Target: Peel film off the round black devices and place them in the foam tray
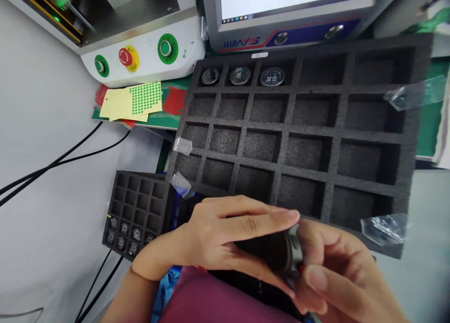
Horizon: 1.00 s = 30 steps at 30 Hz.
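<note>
In the head view, low in the frame and right of centre, the left hand (225, 234) and the right hand (333, 276) close together around a small round dark part with a metal rim (286, 255), the left fingers laid over its top and the right thumb and fingers pinching its rim. The part looks rigid, fairly light and smooth-edged, so probably a bit slippery; its rim seems the safest place to grip, away from the face. Behind the hands, filling the centre and right, lies a large black foam tray (309, 131), with three similar round parts (242, 76) in its top-left cells. A smaller foam tray (138, 206) sits at lower left, and a control panel with buttons (140, 56) at upper left.
</note>
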Each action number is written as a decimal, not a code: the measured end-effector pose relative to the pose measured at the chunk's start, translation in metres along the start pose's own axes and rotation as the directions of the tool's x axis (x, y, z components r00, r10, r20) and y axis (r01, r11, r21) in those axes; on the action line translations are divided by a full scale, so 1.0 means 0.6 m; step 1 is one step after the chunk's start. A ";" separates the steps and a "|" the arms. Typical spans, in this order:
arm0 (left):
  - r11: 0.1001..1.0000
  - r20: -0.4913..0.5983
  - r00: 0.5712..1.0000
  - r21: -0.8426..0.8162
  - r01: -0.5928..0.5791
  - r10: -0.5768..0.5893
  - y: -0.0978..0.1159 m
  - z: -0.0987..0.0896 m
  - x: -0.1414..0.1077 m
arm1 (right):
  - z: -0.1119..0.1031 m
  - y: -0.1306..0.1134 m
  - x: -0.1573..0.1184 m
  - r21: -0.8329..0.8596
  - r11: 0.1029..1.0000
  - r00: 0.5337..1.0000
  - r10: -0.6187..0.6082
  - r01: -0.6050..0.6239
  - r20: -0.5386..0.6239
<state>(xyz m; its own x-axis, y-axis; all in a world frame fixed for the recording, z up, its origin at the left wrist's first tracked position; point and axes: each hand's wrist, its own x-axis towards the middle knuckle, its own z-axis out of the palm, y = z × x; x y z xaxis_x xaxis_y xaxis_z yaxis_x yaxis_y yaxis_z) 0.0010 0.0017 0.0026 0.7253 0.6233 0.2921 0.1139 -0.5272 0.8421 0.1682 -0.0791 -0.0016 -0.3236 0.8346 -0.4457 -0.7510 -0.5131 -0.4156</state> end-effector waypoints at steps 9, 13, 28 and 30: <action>0.999 0.030 1.000 -0.037 -0.002 0.003 0.014 -0.006 0.000 | 0.003 0.003 -0.004 0.172 0.967 0.982 0.188 -0.189 0.020; 0.980 0.047 0.997 -0.189 0.066 -0.058 0.005 -0.006 0.004 | 0.007 0.013 0.001 0.176 0.972 0.987 0.149 -0.158 0.062; 0.768 0.045 0.865 -0.438 0.467 -0.500 0.018 0.043 0.012 | -0.002 0.020 0.027 -0.462 0.675 0.734 -0.675 0.576 -0.071; 0.857 0.000 0.893 -0.284 0.431 -0.449 0.022 0.043 0.014 | 0.000 0.023 0.026 -0.480 0.646 0.717 -0.695 0.593 -0.049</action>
<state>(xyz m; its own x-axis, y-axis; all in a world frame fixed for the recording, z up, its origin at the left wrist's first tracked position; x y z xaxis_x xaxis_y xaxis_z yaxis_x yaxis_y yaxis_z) 0.0261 -0.0153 0.0045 0.5965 0.7940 -0.1173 0.2176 -0.0193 0.9758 0.1527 -0.0734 -0.0143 0.3181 0.9455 -0.0700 -0.4012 0.0674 -0.9135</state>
